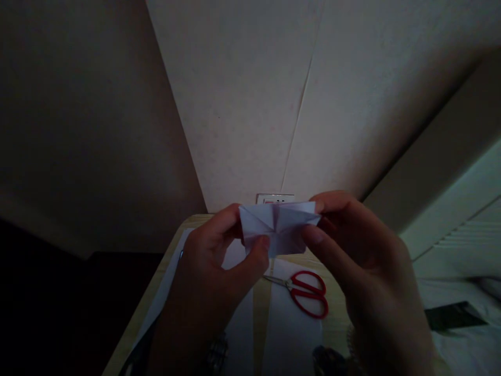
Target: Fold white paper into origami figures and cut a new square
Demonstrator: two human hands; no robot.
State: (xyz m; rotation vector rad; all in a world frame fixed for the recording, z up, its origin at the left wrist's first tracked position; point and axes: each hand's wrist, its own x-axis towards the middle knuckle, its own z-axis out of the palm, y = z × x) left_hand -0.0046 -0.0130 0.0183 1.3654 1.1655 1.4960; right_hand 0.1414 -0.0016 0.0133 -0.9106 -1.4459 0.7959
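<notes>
Folding is under way above a wooden table [336, 326], taken here as the landmark; dim light, detail limited. Flat white sheets [291, 329] are spread on the table, and red-handled scissors [307, 292] lie on them, shut, blades toward the left. A wall outlet [275, 198] is seen just past the table's far edge. Held clear above the table, over the scissors, is a small folded paper piece [278, 225], creases meeting at its middle. Its left end is pinched by the left hand [211, 256], thumb in front, fingers behind; its right end is pinched by the right hand [352, 245] the same way. Both hands are closed on it. For a clean fold, judged from this: the edges should be lined up before pressure is applied, and the crease run from the centre outward.
</notes>
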